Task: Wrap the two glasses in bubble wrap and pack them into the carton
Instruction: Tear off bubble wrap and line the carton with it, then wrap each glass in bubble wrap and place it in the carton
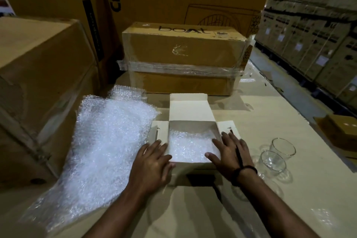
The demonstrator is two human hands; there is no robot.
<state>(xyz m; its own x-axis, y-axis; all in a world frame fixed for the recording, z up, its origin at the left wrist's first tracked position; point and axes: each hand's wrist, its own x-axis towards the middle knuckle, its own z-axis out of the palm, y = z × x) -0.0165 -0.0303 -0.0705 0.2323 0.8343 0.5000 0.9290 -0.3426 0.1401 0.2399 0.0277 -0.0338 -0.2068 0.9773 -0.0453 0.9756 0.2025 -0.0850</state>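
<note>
The white carton (190, 110) sits open on the work surface (289, 208), lid flap raised, with a bubble wrap lining (187, 145) on its floor, evidently as cushioning. The left hand (152, 162) and right hand (229, 152) lie flat on its left and right edges, fingers straight and spread, gripping nothing; this appears to steady the carton. The two glasses (272, 162) stand upright and unwrapped just right of the carton. A loose bubble wrap sheet (108, 141) lies to the left, within reach for wrapping.
</note>
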